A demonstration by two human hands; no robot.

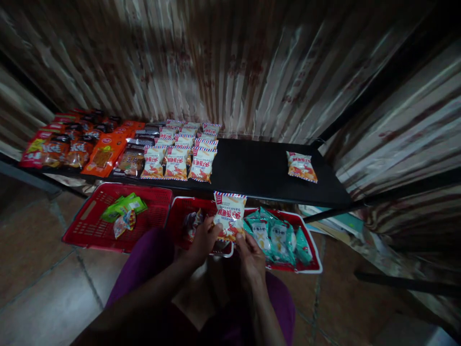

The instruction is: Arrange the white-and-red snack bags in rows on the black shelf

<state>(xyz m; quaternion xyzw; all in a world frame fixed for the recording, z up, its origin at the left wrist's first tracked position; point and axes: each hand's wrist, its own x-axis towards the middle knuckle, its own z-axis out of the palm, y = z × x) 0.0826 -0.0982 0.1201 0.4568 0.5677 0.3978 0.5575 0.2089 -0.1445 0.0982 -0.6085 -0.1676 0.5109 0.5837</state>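
Note:
A white snack bag with red lettering is held upright between both hands, over the middle red basket. My left hand is closed on its lower left side, and my right hand grips the lower right corner. Behind it, similar white bags stand in rows on the black shelf. One more such bag lies alone toward the shelf's right end. Some dark-patterned packs lie in the middle basket, partly hidden by my left hand.
Orange packs and brown snack packs fill the shelf's left part. The left red basket holds green packs; teal bags lie in the right basket. A patterned curtain hangs behind. A metal post slants at right.

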